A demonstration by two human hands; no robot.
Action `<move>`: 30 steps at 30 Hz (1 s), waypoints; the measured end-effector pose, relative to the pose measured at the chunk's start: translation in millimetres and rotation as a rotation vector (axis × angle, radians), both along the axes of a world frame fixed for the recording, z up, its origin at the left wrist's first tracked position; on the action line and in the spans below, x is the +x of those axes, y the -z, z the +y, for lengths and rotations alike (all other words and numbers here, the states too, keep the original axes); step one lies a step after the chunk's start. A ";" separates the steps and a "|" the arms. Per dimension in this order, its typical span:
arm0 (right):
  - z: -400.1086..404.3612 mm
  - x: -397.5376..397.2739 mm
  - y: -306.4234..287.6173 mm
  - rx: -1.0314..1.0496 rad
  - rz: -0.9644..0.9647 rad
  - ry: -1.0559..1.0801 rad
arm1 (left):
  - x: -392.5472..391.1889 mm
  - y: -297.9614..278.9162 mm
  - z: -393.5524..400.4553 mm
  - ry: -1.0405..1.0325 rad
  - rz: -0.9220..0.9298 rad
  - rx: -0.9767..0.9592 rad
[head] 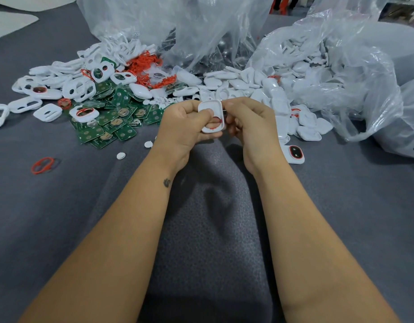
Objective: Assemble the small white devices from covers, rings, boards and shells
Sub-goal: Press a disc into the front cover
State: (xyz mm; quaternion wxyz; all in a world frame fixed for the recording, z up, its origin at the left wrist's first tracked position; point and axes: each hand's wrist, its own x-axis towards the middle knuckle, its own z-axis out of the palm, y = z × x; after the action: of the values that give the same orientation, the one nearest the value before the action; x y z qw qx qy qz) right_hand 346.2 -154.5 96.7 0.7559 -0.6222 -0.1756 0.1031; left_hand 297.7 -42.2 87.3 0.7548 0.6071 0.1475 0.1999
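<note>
Gripping the white cover (211,117) in both hands (186,123) (248,120), thumb-pressing the red ring (216,125) evenly around its groove, without kinks.

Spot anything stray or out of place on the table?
Yes. One orange ring lies alone on the grey cloth, left of the left hand and apart from the piles. Two small white discs also sit loose below the green boards.

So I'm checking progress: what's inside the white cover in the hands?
An orange ring shows along the lower inside edge of the white plastic cover. The left hand's thumb hides the middle.
</note>
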 end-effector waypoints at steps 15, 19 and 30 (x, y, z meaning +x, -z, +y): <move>25.8 8.9 4.5 -0.240 -0.187 0.223 | 9.1 0.7 5.1 -0.337 -0.086 -0.149; 56.1 28.7 -11.1 -0.425 -0.548 0.266 | 8.1 3.1 13.8 -0.584 -0.159 -0.181; 109.9 85.0 -32.1 -1.044 -0.602 -0.145 | 13.3 4.8 15.3 -0.599 -0.174 -0.191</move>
State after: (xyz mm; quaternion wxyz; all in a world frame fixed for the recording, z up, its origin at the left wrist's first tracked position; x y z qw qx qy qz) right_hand 431.1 -44.6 128.9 0.2590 -0.8990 -0.3500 0.0463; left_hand 311.1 -26.9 82.5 0.7257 0.4436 0.2726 0.4497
